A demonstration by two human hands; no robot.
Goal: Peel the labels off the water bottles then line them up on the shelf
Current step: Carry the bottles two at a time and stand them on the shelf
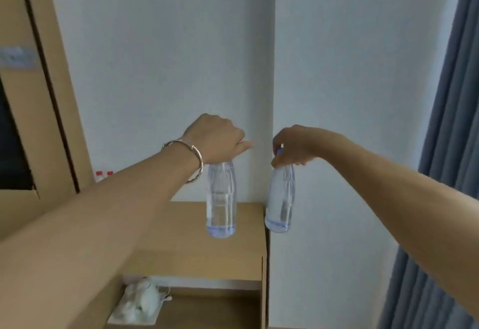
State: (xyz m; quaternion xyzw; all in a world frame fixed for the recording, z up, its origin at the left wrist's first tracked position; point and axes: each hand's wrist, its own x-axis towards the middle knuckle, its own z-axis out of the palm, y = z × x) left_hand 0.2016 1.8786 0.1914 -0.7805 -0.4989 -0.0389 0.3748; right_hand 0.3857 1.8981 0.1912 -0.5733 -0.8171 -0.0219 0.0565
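Observation:
My left hand (216, 139) grips the top of a clear, label-free water bottle (221, 200) and holds it upright over the wooden shelf top (186, 238); whether its base touches the wood I cannot tell. My right hand (293, 148) pinches the blue-capped neck of a second bare bottle (280, 200), which hangs just past the shelf's right edge, in front of the white wall. Both bottles hold water. A metal bangle (191, 155) sits on my left wrist.
Two red-capped bottles (103, 175) peek out behind my left forearm at the shelf's back left. A lower compartment holds white crumpled items (141, 301). A wooden cabinet (39, 110) rises on the left and a blue curtain (445, 126) hangs on the right.

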